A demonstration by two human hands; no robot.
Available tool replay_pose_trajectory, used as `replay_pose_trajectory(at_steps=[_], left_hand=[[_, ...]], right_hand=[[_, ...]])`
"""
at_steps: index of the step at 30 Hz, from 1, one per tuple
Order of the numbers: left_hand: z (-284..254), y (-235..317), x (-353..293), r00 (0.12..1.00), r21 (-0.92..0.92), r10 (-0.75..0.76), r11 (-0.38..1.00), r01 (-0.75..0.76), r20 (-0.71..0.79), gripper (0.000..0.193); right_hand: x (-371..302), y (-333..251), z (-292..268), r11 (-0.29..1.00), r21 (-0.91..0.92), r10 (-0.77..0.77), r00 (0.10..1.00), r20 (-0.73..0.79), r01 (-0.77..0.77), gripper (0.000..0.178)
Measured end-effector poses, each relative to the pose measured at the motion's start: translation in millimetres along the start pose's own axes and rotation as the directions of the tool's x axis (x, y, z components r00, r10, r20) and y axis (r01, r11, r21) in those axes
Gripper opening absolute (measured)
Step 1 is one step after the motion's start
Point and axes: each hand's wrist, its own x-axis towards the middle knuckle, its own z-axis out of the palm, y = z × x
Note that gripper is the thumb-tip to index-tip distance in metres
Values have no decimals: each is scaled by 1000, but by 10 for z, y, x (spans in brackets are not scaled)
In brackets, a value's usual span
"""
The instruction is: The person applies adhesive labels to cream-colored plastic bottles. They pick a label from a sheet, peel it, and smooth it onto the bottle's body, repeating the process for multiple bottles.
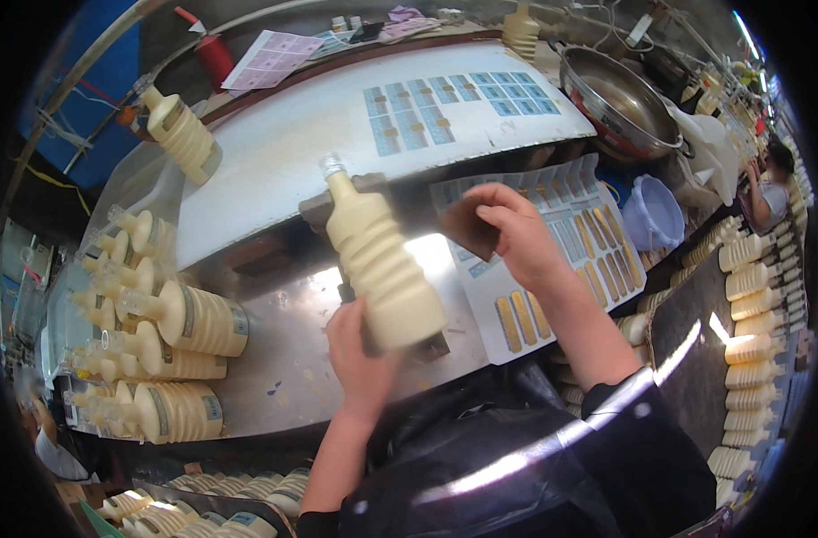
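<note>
A cream-coloured ribbed bottle [382, 264] with a clear neck leans at a tilt in front of me, its neck pointing away. My left hand [358, 351] is closed around its lower left side; some fingers are hidden behind it. To the right, my right hand [516, 229] pinches a thin brown flat piece [470, 228], blurred by motion and apart from the bottle. Beneath and beyond that hand lies a white sheet [485, 309] bearing gold strips [523, 321] and blue-grey labels. Behind the bottle's neck is a dark block [317, 212] at the table edge.
More labelled bottles [194, 318] lie stacked on the left. One bottle [183, 134] sits at the white table's [274, 166] far left corner. Small blue labels [516, 92] dot the table. A large metal pan [619, 99] and a lilac bucket [653, 213] stand right; bottle rows [751, 341] line the far right.
</note>
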Motion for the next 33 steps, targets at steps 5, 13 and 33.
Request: replay_pose_trajectory(at_steps=[5,13,33], left_hand=[[-107,231,166,948,148,297,939,-311,110,67],[-199,280,107,954,278,278,913,-300,116,61],[227,876,145,929,207,326,910,-358,172,22]], right_hand=[[-615,29,-740,814,-556,116,985,-128,-169,21],[-1682,652,-857,-9,-909,-111,903,415,417,30],[-1271,18,3,642,-698,-148,945,292,317,34]])
